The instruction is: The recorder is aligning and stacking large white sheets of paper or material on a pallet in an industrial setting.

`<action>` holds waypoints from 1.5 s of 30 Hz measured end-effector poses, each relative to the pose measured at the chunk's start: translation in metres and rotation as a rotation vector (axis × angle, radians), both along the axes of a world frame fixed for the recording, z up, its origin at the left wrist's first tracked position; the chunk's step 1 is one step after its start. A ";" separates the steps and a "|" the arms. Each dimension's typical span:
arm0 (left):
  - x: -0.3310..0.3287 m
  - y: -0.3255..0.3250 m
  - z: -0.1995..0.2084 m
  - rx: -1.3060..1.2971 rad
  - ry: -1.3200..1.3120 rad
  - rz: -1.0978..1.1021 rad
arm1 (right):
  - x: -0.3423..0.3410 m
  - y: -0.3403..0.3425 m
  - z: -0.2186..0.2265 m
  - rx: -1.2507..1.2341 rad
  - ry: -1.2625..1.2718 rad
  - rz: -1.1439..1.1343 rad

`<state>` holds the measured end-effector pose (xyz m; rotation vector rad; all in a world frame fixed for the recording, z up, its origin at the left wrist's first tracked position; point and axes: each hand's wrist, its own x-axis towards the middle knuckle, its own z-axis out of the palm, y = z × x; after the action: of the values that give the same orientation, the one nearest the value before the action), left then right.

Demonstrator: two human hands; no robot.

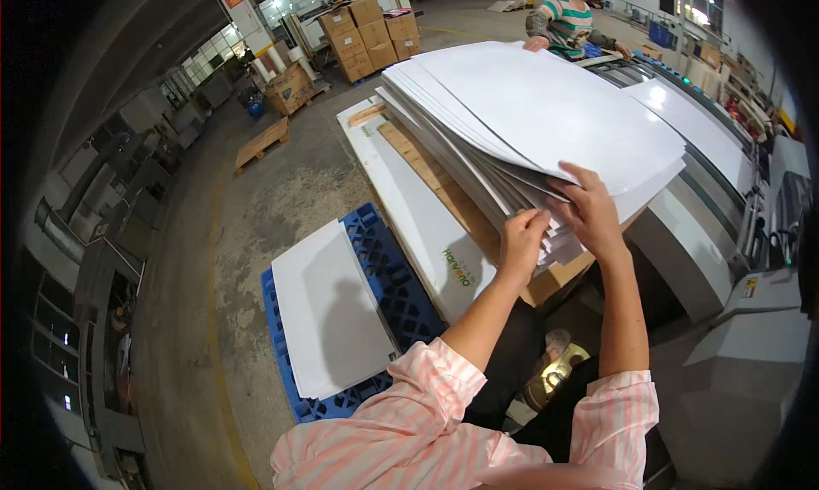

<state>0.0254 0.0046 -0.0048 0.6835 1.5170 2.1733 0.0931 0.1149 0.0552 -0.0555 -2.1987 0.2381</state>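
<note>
A tall stack of large white sheets (546, 98) lies in front of me, its top sheets bowed up at the near corner. My right hand (590, 213) is closed on that corner, fingers over the top and the thumb at the edge. Just left of it, my left hand (522, 243) has its fingers pinched together against the edges of lower sheets at the same corner. Whatever is between those fingertips is too small to make out. Farther down, the sheets are slightly uneven and fanned.
Under the stack are a wooden strip (426, 170) and a long white board (418, 217). Left of it, a blue pallet (367, 226) carries a lower white stack (328, 311). A grey machine (742, 353) stands right. At the far end a person (570, 21) touches the sheets.
</note>
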 end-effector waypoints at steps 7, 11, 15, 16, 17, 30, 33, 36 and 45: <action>0.004 0.002 -0.004 0.055 -0.105 -0.044 | -0.010 0.013 -0.005 -1.307 0.165 0.162; 0.003 0.000 -0.003 0.029 0.003 -0.046 | -0.002 0.008 0.002 -0.717 0.135 0.137; 0.003 0.002 -0.004 0.026 0.012 -0.053 | 0.000 0.004 0.001 -0.418 -0.128 0.189; 0.000 -0.001 -0.007 0.012 -0.018 -0.064 | -0.002 0.003 -0.002 -0.417 -0.131 0.183; -0.004 -0.004 -0.008 0.018 0.001 -0.074 | -0.004 0.002 -0.006 -0.335 -0.166 0.194; 0.000 0.002 -0.002 -0.096 0.100 0.001 | -0.012 0.019 -0.020 -0.677 0.063 0.200; -0.010 -0.006 -0.008 -0.162 0.104 -0.007 | -0.015 0.009 -0.009 -1.135 0.142 0.144; -0.001 0.000 -0.010 -0.041 0.101 0.004 | -0.008 0.007 -0.006 -0.475 0.278 0.130; 0.008 0.005 0.000 0.265 -0.294 0.066 | 0.006 0.020 -0.015 -0.016 -0.202 0.161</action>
<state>0.0332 0.0095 -0.0049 0.3734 1.1301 2.4246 0.0995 0.1350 0.0404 0.0932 -2.4057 0.3529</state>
